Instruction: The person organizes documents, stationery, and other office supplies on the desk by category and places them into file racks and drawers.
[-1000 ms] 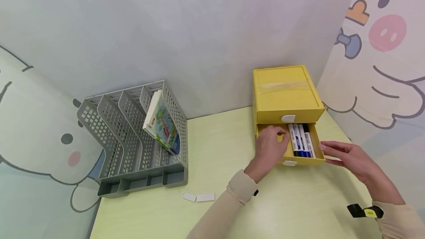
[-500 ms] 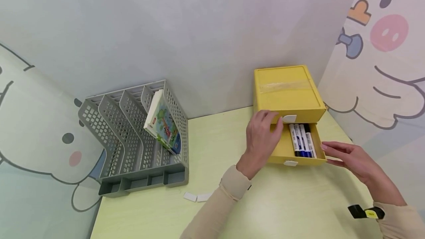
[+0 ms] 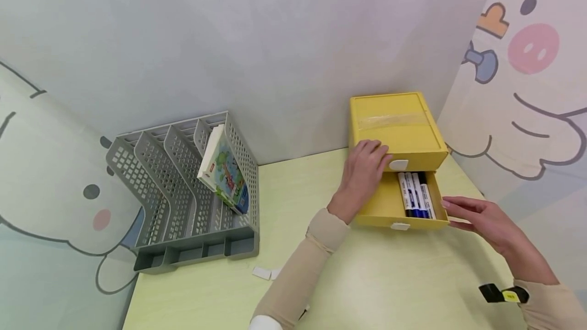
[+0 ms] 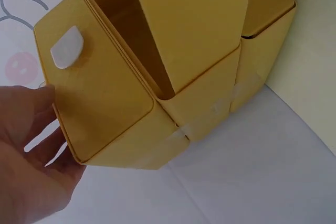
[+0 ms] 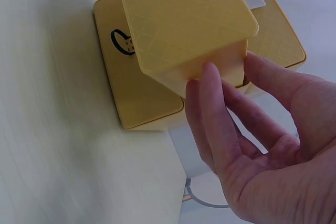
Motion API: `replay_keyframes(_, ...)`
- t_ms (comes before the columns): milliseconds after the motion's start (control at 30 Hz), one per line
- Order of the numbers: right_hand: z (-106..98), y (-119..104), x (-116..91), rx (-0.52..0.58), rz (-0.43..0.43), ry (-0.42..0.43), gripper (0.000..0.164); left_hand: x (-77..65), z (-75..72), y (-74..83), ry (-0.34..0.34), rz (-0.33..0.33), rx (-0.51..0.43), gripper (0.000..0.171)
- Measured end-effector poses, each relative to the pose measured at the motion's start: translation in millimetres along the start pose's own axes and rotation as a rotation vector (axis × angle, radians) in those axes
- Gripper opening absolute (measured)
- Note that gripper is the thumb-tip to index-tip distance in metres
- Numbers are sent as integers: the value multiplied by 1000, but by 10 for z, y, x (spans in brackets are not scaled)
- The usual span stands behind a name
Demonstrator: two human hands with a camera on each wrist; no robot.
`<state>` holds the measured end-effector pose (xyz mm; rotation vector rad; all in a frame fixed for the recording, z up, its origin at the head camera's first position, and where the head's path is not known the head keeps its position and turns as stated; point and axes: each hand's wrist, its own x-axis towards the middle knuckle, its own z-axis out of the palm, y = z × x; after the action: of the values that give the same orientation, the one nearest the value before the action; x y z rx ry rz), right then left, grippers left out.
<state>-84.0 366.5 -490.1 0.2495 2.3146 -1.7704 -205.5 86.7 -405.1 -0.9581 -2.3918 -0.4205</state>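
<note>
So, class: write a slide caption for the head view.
Left hand rests on a yellow drawer cabinet; right hand holds its open drawer of markers.

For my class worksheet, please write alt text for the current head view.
A person's left hand touches the upper left of a yellow drawer unit; the right hand touches its open lower drawer, which holds markers. Further left, a grey rack holds books.
</note>
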Motion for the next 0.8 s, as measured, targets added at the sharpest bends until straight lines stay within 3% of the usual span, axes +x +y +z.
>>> replay_keyframes(200,32,-48,-30,-72,-26,27,52,44,-28,-15,-84,27,93,22)
replay_keyframes(333,51,-98,-92,-81,-76,71,47,54,-47,-17,-110,33,116,22)
replay_keyframes(500,72,-162,-226,10,-194,171,29,50,-33,-25,-113,32,100,21)
replay_keyframes(800,303,-357,-568,218,-317,296,30,28,-9,-56,-74,20,60,22)
